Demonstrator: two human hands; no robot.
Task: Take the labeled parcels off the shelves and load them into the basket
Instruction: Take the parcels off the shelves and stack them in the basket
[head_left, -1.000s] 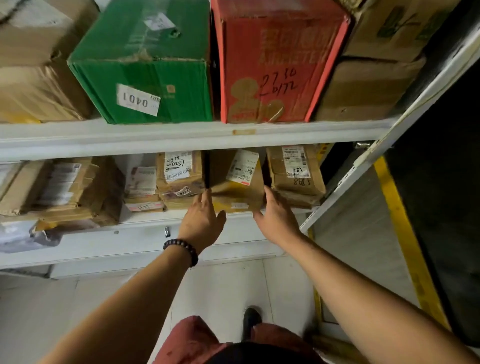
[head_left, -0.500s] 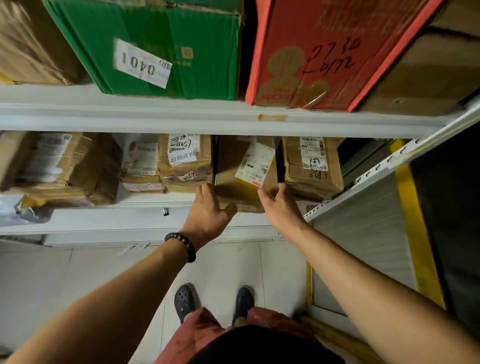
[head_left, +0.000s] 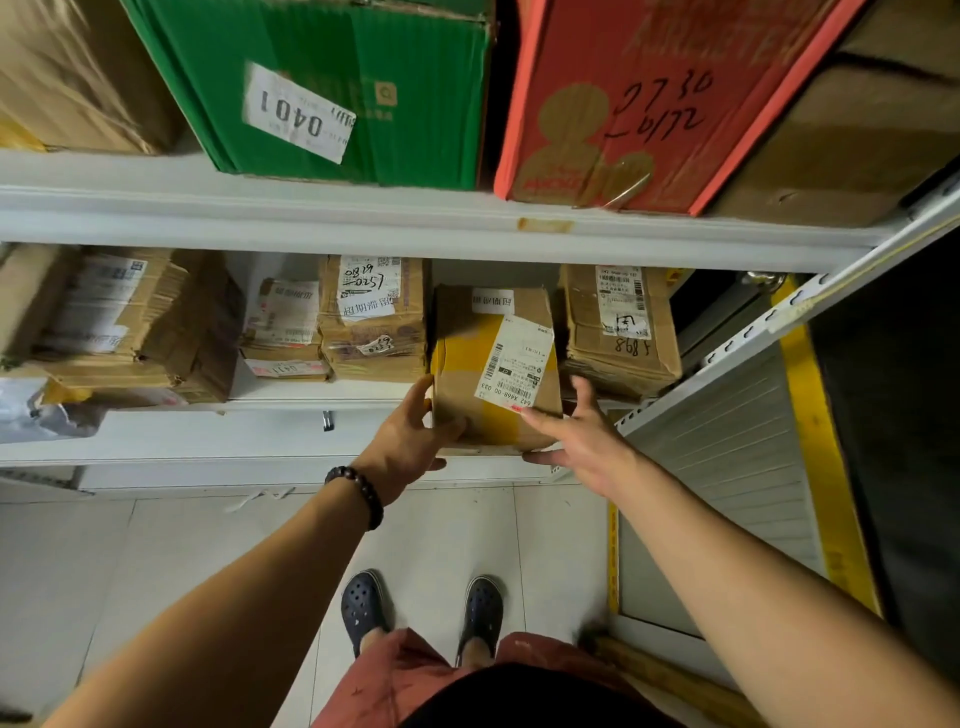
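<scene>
Down at the bottom of the frame stand two dark blue clogs (head_left: 363, 605) on pale floor tiles (head_left: 156, 571), below a pair of red shorts (head_left: 395, 675). Both bare forearms reach up from there toward the middle of the frame, the left one wearing a dark bead bracelet (head_left: 358, 493) at the wrist.

The left hand (head_left: 410, 439) grips the lower left corner of the brown parcel (head_left: 467, 338), thumb curled onto its front face and fingers running up its left side. The right hand (head_left: 582, 441) is spread wide with straight fingers at the lower right corner: the index fingertip touches the front face just under the white barcode label (head_left: 514, 364), and the thumb lies beneath the bottom edge.

That parcel, banded with yellow tape, juts out past the front lip of the lower shelf (head_left: 208, 441). It sits between a taped carton with handwritten numbers (head_left: 374, 317) on its left and a worn carton (head_left: 618, 332) on its right. More labelled cartons fill the shelf toward the left edge.

Farther up, the white upper shelf (head_left: 363, 218) crosses the frame, carrying a green box (head_left: 332, 88) labelled 0401 and a red box (head_left: 649, 98) with black scrawled numbers.
</scene>
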